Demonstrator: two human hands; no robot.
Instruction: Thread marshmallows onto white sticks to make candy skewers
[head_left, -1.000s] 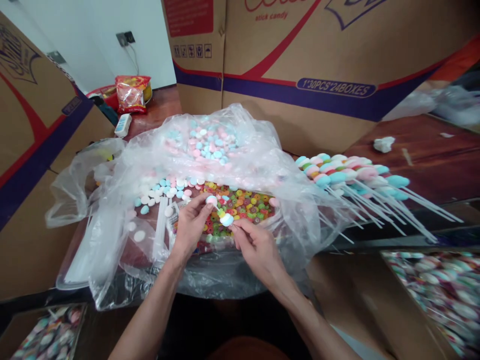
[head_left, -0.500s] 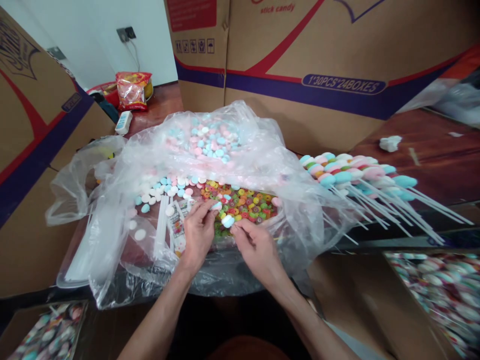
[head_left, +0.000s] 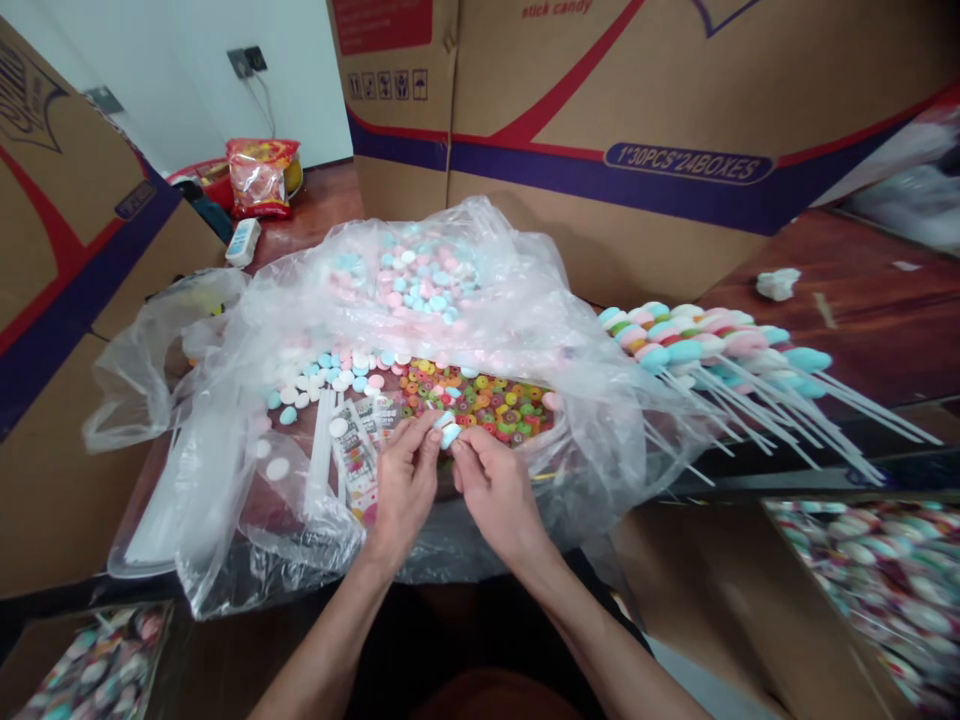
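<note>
Two hands meet at the near edge of the gummy rings (head_left: pixel 502 400), both closed on a few pastel candies (head_left: pixel 450 434). The left hand (head_left: pixel 407 465) pinches them between thumb and fingertips, probably to steady them; the right hand (head_left: pixel 496 487) grips their near side in a narrow pinch, though whether by candy or stick is too small to tell. Holding them just above the gummy rings likely keeps those within easy reach. Loose candies (head_left: pixel 330 375) lie left of the rings and white sticks (head_left: pixel 322 455) further toward the person, perhaps for quick picking. Right of the rings, candy skewers (head_left: pixel 712 345) lie bundled, sticks angled toward the person, seemingly for easy grasping. Both forearms slant inward from below the rings, wrists low and nearly straight, backs of the hands upward.
</note>
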